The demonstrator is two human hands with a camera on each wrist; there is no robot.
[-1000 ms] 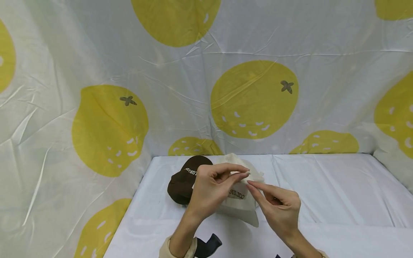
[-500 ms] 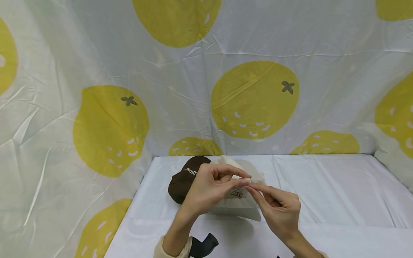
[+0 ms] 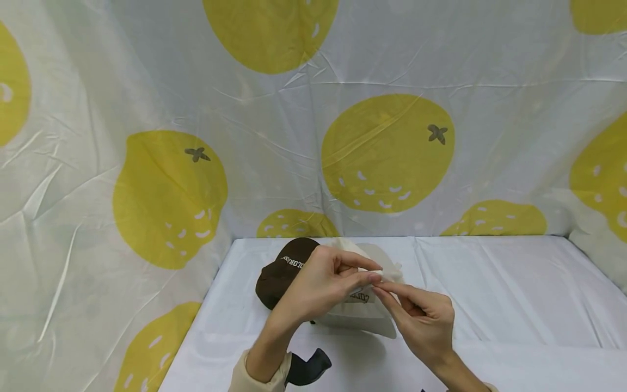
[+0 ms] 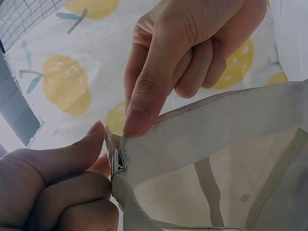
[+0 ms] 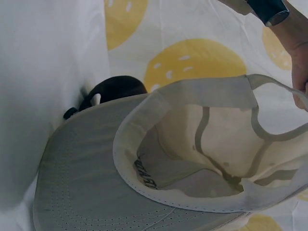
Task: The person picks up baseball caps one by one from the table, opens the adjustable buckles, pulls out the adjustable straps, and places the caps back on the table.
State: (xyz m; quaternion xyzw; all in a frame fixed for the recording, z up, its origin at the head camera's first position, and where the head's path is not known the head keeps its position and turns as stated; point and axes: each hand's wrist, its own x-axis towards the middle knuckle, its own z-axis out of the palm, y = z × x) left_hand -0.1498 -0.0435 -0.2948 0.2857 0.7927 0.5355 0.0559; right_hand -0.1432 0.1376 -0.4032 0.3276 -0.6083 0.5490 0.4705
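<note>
A cream baseball cap (image 3: 362, 321) with dark lettering hangs over the table in the head view, held up between both hands. My left hand (image 3: 318, 286) pinches its back edge with thumb and forefinger. Just to the right, my right hand (image 3: 426, 318) pinches the same strap area, its fingertips almost touching the left thumb. The left wrist view shows a small metal buckle (image 4: 117, 161) at the strap end, partly covered by fingers. Looking into the hollow cap (image 5: 192, 91), the right wrist view shows its inside band and brim; the right hand is not seen there.
A brown baseball cap (image 3: 276, 277) with white lettering rests on the white-covered table (image 3: 490, 305), behind the left hand. A black curved device (image 3: 308, 367) is on the left wrist. A lemon-print curtain (image 3: 274, 147) rises behind the table.
Both hands have come together, with the left thumb now meeting the right fingertips at the cream cap's strap. The cap's brim has swung slightly. The brown cap has stayed put.
</note>
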